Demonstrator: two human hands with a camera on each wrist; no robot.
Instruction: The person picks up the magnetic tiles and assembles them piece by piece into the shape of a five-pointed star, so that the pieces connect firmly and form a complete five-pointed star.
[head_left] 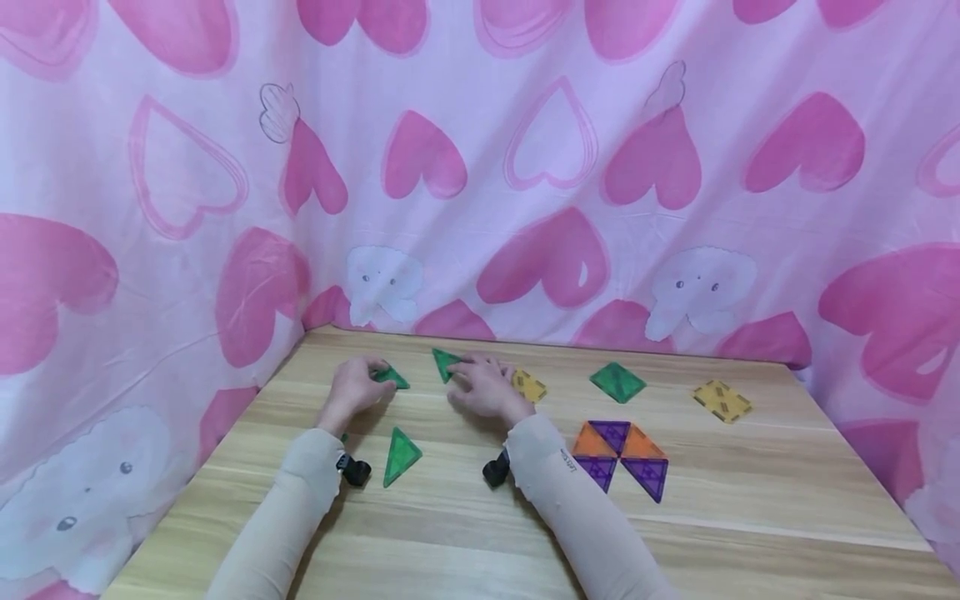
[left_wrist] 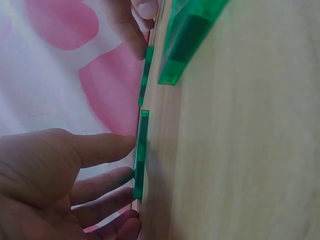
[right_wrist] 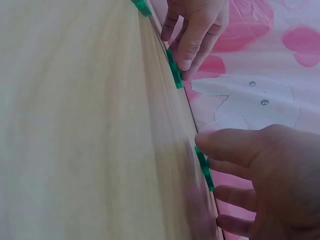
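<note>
My left hand [head_left: 356,385] holds a green triangular magnetic tile [head_left: 393,379] between thumb and fingers, low over the wooden table. In the left wrist view this tile [left_wrist: 141,155] appears edge-on at the fingertips. My right hand [head_left: 486,387] has its thumb and fingers at another green triangular tile [head_left: 443,363], just right of the first and apart from it. In the right wrist view the thumb is at one end of that tile [right_wrist: 204,169]. A third green triangular tile [head_left: 402,456] lies on the table between the forearms.
Behind the right hand sits a partly hidden yellow tile piece [head_left: 531,387]. Farther right lie a green diamond [head_left: 617,382] and a yellow piece [head_left: 722,401]. Orange tiles [head_left: 645,443] and purple tiles [head_left: 648,475] form a fan. A pink heart curtain [head_left: 540,283] hangs behind the table.
</note>
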